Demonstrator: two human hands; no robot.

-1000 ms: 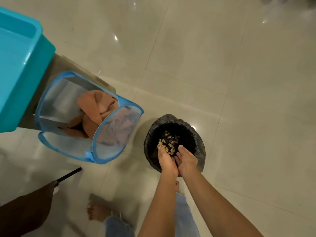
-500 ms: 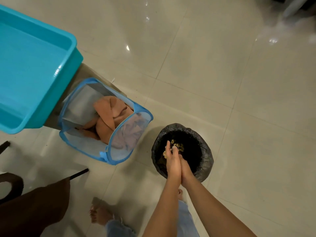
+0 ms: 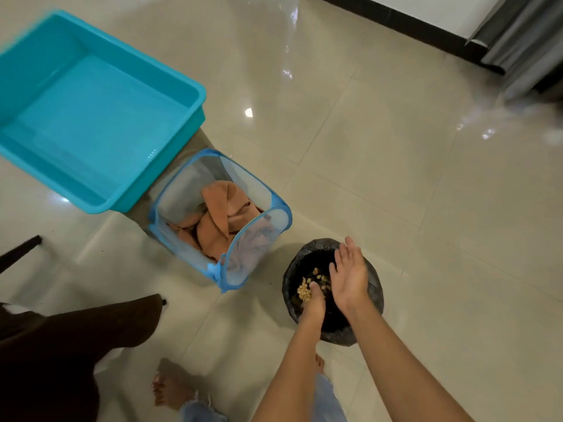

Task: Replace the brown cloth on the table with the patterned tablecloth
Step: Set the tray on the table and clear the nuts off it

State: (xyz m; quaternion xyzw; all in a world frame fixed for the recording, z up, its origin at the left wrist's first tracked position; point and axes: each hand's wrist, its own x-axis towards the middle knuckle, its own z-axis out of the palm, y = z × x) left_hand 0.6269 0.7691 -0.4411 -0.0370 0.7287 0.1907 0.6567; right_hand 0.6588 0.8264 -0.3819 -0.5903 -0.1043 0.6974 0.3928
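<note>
Both my hands are over a small bin lined with a black bag [image 3: 373, 287] on the tiled floor. My right hand [image 3: 348, 275] is flat, fingers spread, palm turned left, holding nothing. My left hand [image 3: 313, 301] points down into the bin, its fingers partly hidden by the right hand; small tan crumbs [image 3: 304, 289] lie in the bag beside it. A dark brown cloth [image 3: 61, 351] hangs at the lower left edge. A light brown cloth [image 3: 219, 214] lies crumpled inside a blue mesh hamper [image 3: 274, 220]. No patterned tablecloth is in view.
A large turquoise plastic tub [image 3: 91, 117] sits on a low stand left of the hamper. My bare foot [image 3: 170, 391] is on the floor below. A black baseboard [image 3: 396, 19] and grey curtain [image 3: 524, 35] are at the top right.
The crumbs that lay on my cupped hands now lie in the bin. My palms pressed together, then parted, the right hand sliding forward. The view swung to the right.
</note>
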